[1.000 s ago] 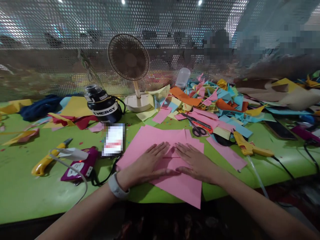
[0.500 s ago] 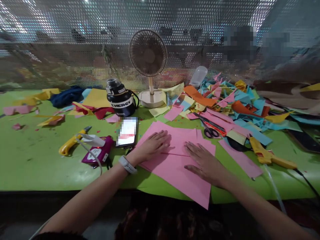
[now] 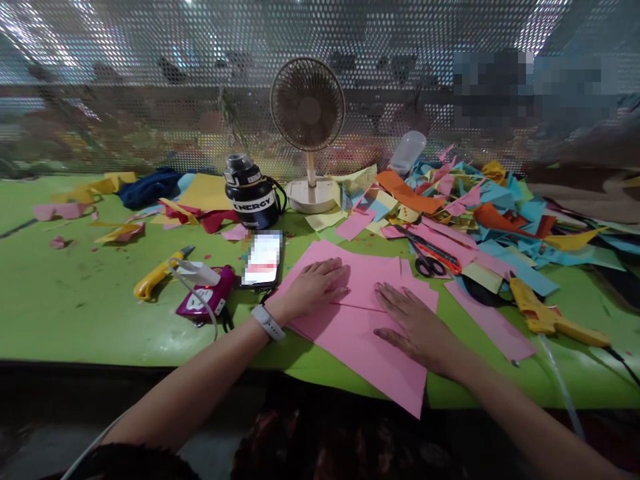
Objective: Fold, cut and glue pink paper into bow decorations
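Sheets of pink paper lie overlapping at the front of the green table, one corner jutting past the edge. My left hand rests flat on their upper left part, fingers stretched out. On the right side my right hand lies flat too, thumb apart from the fingers. A thin dark line, a fold or a sheet's edge, runs across the paper between the hands. Just beyond the sheets, to the right, are black-handled scissors and a red and black cutter. What lies under my palms is hidden.
A phone, a purple power box and a yellow cutter sit at left. Behind stand a black bottle and a fan. Coloured paper scraps heap at back right, near a yellow glue gun.
The whole scene has shifted slightly to the right in view as the camera turned. Both hands stay flat on the pink paper, in nearly the same places.
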Action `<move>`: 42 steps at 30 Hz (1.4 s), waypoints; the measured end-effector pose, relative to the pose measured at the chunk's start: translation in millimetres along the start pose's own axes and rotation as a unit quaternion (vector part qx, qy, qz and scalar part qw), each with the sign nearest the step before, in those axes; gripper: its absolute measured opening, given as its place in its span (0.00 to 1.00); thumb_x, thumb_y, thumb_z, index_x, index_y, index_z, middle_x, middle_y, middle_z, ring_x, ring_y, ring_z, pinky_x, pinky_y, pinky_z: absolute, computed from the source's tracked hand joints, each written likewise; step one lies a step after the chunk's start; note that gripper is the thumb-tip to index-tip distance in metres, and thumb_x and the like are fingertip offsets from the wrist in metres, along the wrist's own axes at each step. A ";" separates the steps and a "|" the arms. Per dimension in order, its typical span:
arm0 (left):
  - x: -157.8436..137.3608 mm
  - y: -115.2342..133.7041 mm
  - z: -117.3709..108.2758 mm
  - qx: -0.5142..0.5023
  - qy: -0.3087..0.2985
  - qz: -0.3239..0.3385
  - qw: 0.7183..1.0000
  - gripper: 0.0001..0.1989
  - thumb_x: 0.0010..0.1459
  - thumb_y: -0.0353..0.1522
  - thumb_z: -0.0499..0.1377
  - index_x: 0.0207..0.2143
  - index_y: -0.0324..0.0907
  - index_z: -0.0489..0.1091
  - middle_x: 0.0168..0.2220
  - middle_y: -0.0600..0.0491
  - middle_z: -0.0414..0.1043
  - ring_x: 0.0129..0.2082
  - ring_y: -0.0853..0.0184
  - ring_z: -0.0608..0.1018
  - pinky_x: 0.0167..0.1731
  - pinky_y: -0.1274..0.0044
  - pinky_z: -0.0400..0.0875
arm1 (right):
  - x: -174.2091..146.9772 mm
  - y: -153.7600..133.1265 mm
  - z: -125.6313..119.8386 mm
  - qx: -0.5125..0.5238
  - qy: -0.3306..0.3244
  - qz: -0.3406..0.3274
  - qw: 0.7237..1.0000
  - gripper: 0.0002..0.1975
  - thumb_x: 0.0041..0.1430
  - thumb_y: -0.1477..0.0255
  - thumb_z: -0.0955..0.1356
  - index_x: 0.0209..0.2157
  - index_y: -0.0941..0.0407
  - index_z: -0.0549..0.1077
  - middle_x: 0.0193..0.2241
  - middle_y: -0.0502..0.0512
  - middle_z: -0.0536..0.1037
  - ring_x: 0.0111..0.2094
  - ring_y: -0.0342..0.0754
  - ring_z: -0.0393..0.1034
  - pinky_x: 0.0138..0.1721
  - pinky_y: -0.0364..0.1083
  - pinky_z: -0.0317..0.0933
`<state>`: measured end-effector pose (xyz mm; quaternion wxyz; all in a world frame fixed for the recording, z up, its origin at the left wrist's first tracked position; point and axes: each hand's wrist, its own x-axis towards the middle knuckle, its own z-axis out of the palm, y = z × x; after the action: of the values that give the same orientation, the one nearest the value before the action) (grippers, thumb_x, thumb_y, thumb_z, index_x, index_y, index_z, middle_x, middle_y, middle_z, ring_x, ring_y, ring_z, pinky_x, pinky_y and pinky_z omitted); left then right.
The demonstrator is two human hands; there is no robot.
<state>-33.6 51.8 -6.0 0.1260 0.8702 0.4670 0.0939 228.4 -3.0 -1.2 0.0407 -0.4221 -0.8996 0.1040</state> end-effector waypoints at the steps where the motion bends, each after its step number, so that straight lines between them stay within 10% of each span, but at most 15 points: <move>1: 0.4 -0.1 0.3 0.001 0.002 -0.001 1.000 0.29 0.64 0.46 0.50 0.63 0.43 0.58 0.66 0.42 0.54 0.65 0.54 0.59 0.60 0.62 0.55 | -0.1 0.1 0.0 0.002 0.004 -0.001 1.000 0.37 0.65 0.50 0.55 0.68 0.54 0.42 0.67 0.60 0.51 0.67 0.53 0.44 0.66 0.58 0.43; 31: -3.0 6.5 -3.3 0.021 0.064 -0.004 0.998 0.22 0.68 0.39 0.46 0.61 0.42 0.59 0.64 0.44 0.57 0.63 0.57 0.61 0.60 0.62 0.58 | 0.5 0.6 2.3 0.008 0.016 -0.006 1.000 0.37 0.65 0.50 0.54 0.68 0.55 0.45 0.67 0.60 0.51 0.67 0.55 0.45 0.66 0.59 0.43; 37: -20.5 35.3 0.0 0.068 -0.016 0.172 0.983 0.32 0.67 0.50 0.40 0.67 0.44 0.45 0.69 0.47 0.44 0.69 0.62 0.46 0.65 0.65 0.43 | 1.0 -1.3 2.5 0.022 0.024 -0.001 0.999 0.38 0.64 0.49 0.55 0.68 0.56 0.47 0.66 0.62 0.51 0.67 0.55 0.45 0.66 0.60 0.43; 42: -23.6 38.8 4.1 0.082 -0.036 0.191 0.977 0.36 0.64 0.53 0.41 0.68 0.43 0.44 0.69 0.46 0.44 0.68 0.60 0.48 0.64 0.63 0.44 | -1.7 0.6 -5.2 0.052 -0.001 0.019 0.998 0.40 0.64 0.47 0.54 0.67 0.60 0.50 0.66 0.63 0.50 0.68 0.54 0.43 0.67 0.58 0.40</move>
<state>-14.7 10.9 1.0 0.0510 0.9536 0.2930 0.0464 230.8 -3.2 3.8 0.0599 -0.4368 -0.8846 0.1519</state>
